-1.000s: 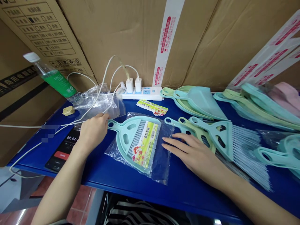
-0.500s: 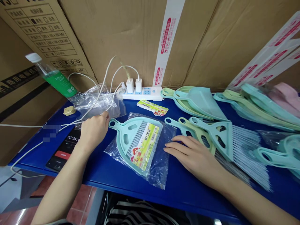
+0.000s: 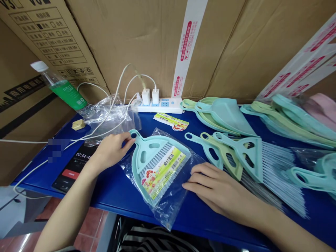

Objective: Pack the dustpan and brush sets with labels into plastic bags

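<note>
A mint-green dustpan (image 3: 136, 168) with a matching hand brush (image 3: 153, 146) nested in it lies flat in front of me. A yellow-green label card (image 3: 164, 171) with a mushroom picture rests over the bristles. Around the set is a clear plastic bag (image 3: 168, 211), its loose end towards the table's front edge. My left hand (image 3: 111, 152) pinches the set at the end of its handle. My right hand (image 3: 212, 187) is palm down with loosely bent, spread fingers, their tips at the bag's right edge.
To the right lie loose brushes (image 3: 236, 157), with stacked dustpans (image 3: 228, 113) behind them and bagged sets (image 3: 291, 119) beyond. A power strip (image 3: 157, 107), a spare label card (image 3: 170, 120), cables, a phone (image 3: 75, 168) and a bottle (image 3: 67, 92) occupy the back and left. Cardboard boxes (image 3: 147, 35) wall the back.
The bagged set has turned clockwise and shifted slightly right. My left hand has moved right with its handle end. My right hand has dropped slightly towards me.
</note>
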The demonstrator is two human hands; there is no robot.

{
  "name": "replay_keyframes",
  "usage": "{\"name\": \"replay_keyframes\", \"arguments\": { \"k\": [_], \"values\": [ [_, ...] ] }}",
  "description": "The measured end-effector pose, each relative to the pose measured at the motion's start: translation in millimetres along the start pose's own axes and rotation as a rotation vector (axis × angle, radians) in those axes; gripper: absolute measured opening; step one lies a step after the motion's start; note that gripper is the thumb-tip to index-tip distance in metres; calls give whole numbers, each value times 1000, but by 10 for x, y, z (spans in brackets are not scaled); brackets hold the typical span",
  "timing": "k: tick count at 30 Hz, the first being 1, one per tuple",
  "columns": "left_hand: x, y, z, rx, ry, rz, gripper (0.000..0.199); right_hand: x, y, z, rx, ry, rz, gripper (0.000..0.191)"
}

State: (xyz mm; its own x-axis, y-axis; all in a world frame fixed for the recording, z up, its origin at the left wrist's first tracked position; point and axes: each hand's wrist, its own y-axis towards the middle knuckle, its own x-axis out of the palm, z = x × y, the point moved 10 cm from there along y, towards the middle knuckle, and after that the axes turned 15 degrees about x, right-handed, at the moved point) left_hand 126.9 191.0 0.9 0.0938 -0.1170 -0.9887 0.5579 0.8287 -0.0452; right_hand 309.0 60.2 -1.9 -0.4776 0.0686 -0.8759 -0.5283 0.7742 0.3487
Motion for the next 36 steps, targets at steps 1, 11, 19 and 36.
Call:
{"name": "replay_keyframes", "arguments": {
  "k": [1,11,19,36],
  "values": [
    [9,6,26,19,-21,-3,34,8,-5,-4,2,16,-17,30],
    [61,35,180,205,-151,34,35,95,-50,-74,3,151,-162,22],
    [163,39,306,352,-150,87,45,-327,49,295,235,109,167,19],
    [186,70,294,342,-307,139,33,-157,35,463,300,-58,109,26]
  ]
}}
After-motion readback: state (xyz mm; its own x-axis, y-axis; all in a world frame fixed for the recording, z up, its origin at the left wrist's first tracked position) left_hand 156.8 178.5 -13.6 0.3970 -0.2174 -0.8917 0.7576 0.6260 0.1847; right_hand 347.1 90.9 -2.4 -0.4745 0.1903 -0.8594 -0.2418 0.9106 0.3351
